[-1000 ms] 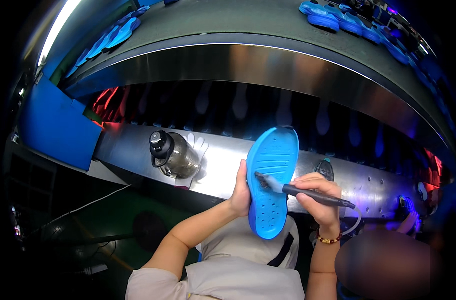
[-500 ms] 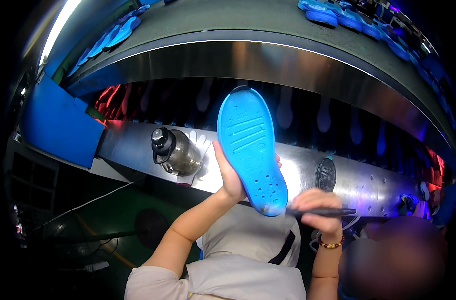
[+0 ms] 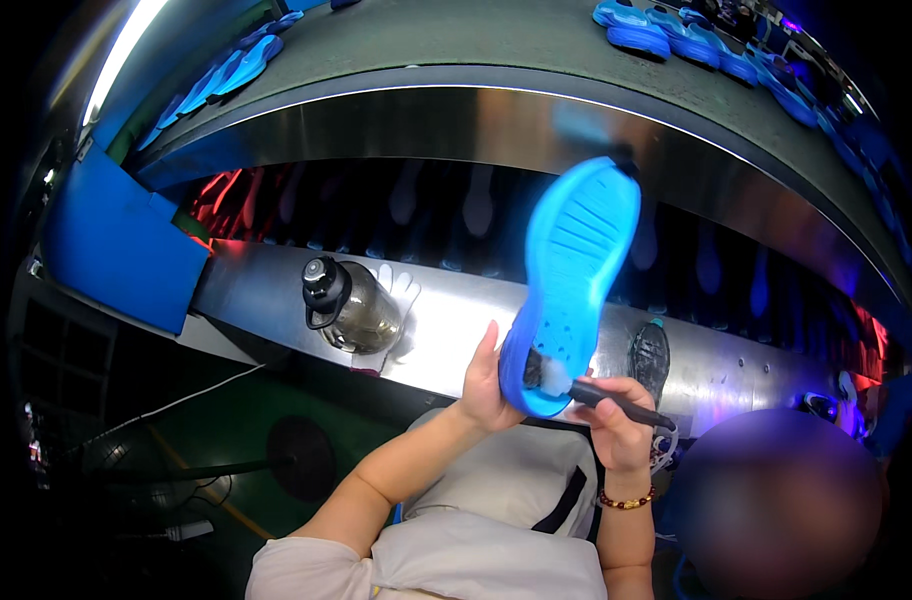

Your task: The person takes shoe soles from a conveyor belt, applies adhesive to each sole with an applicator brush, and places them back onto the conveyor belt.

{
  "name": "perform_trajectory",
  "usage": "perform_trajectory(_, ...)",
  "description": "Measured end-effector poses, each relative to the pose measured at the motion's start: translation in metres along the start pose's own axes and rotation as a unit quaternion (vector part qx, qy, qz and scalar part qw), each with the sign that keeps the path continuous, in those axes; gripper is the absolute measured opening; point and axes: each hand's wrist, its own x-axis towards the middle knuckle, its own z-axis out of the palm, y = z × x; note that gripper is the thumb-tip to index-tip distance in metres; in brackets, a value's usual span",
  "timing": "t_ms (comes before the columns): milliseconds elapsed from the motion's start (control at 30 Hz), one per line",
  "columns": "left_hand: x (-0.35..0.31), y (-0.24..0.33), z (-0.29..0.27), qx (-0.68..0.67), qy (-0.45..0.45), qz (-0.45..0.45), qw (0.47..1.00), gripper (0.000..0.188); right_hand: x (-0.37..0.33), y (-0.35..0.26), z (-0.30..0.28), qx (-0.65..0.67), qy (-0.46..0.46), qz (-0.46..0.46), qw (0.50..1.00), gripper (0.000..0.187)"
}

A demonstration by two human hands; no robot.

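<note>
A bright blue shoe sole [image 3: 581, 235] is tilted in front of me, its toe end up and to the right. My left hand [image 3: 488, 390] is closed around the side of its heel end, part of the fingers hidden behind it. In my right hand [image 3: 621, 425] is a brush [image 3: 626, 403] with a black handle and pale bristles. The bristle end lies over the inside of the heel, by the small holes; I cannot tell how firmly it touches. A dark patch shows beside the bristles.
On the metal ledge [image 3: 446, 340] stand a dark translucent bottle [image 3: 366, 315] with a white glove [image 3: 404, 290] behind it and a dark oval object [image 3: 649, 355]. More blue soles [image 3: 641, 35] rest on the green belt [image 3: 456, 35] above. A blurred person [image 3: 776, 510] is close at right.
The sole has turned, its toe swinging right and its side coming into view. My left hand has shifted down toward the heel. The brush has moved left onto the inside of the heel.
</note>
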Motion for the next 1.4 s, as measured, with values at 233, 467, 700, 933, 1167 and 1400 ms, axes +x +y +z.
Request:
perform_trajectory(233, 0.005, 0.034, -0.009, 0.164, -0.126, -0.154, 0.966, 0.048, -0.002, -0.059, 0.006, -0.37, -0.22, 0.055, 0.901, 0.024)
perform_trajectory(467, 0.014, 0.043, 0.007, 0.272, -0.099, -0.323, 0.901, 0.048, 0.01, -0.077, 0.016, -0.491, -0.405, 0.022, 0.771, 0.021)
perform_trajectory(700, 0.016, 0.05, 0.01, 0.412, -0.138, -0.359, 0.826, 0.051, 0.011, -0.091, 0.025, -0.586, -0.393, -0.005, 0.709, 0.02)
perform_trajectory(933, 0.012, 0.067, 0.022, 0.352, -0.108, -0.336, 0.867, 0.059, 0.022, -0.086, 0.001, -0.515, -0.337, -0.065, 0.786, 0.017)
perform_trajectory(1167, 0.003, 0.084, 0.006, 0.283, -0.031, -0.3, 0.911, 0.058, 0.019, -0.094, 0.006, -0.513, -0.191, 0.022, 0.836, 0.022)
perform_trajectory(1400, 0.002, 0.104, -0.016, 0.297, 0.025, -0.213, 0.931, 0.054, 0.007, -0.086, 0.004, -0.515, -0.304, -0.05, 0.8, 0.021)
